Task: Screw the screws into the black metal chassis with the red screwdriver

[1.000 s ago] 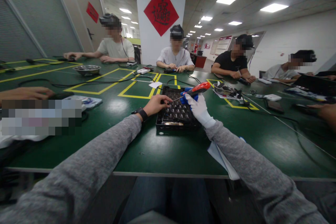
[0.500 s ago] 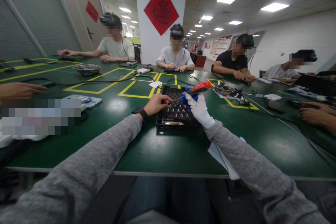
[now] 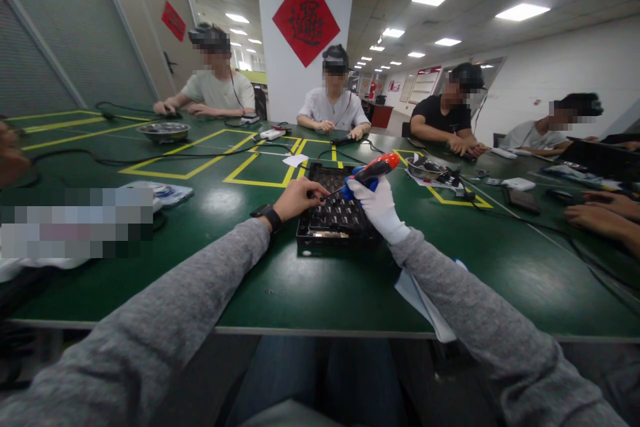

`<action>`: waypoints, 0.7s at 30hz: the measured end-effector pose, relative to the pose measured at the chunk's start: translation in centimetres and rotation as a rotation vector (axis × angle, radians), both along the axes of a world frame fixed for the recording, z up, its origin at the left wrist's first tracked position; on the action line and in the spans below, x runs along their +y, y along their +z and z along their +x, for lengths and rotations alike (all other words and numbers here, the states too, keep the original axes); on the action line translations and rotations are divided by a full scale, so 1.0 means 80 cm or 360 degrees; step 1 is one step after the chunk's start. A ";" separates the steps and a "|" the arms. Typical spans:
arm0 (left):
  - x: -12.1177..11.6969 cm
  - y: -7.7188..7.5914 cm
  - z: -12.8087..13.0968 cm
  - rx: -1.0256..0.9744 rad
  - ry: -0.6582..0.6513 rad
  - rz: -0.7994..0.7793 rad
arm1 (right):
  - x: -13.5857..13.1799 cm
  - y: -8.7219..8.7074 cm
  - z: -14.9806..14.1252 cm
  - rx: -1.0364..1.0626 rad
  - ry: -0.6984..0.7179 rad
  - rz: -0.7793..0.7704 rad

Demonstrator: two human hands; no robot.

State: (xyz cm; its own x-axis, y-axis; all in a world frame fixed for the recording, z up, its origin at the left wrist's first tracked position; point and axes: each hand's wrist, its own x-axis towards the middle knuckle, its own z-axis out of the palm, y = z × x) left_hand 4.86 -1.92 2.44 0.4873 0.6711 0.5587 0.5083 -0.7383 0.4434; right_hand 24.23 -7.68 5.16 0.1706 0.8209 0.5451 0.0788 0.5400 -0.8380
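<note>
My right hand (image 3: 374, 203), in a white and blue glove, is closed round a screwdriver (image 3: 383, 165) with a red and black handle. Its shaft slants down to the left, and the tip ends at the fingers of my left hand (image 3: 299, 199). That hand is bare, with a black band on the wrist. Its fingertips are pinched together at the tip; what is between them is too small to make out. Both hands are over a black case (image 3: 333, 238) with rows of small metallic pieces in its slots.
A metal bowl (image 3: 164, 132) stands at the back left on the green table (image 3: 260, 290), among yellow tape outlines. A white cloth (image 3: 425, 307) hangs over the front edge near my right forearm. Black cables cross the table, and several people sit around it.
My hands and the screwdriver have hardly moved, with the handle dipping slightly. At the far left, a co-worker's outstretched hand has drawn back toward the body, and another person's hand at the left edge has pulled away.
</note>
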 end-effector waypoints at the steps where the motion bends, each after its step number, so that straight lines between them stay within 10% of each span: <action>1: 0.000 0.000 0.000 -0.0010 0.0001 0.0005 | 0.002 -0.001 -0.001 0.0027 0.0033 -0.0029; 7: -0.002 0.000 0.000 -0.0049 -0.0001 -0.0019 | 0.006 -0.003 -0.002 0.0041 0.0327 -0.0164; 21: -0.001 0.001 -0.002 -0.0089 -0.0091 -0.0099 | 0.003 -0.003 -0.001 -0.0030 0.0187 -0.0182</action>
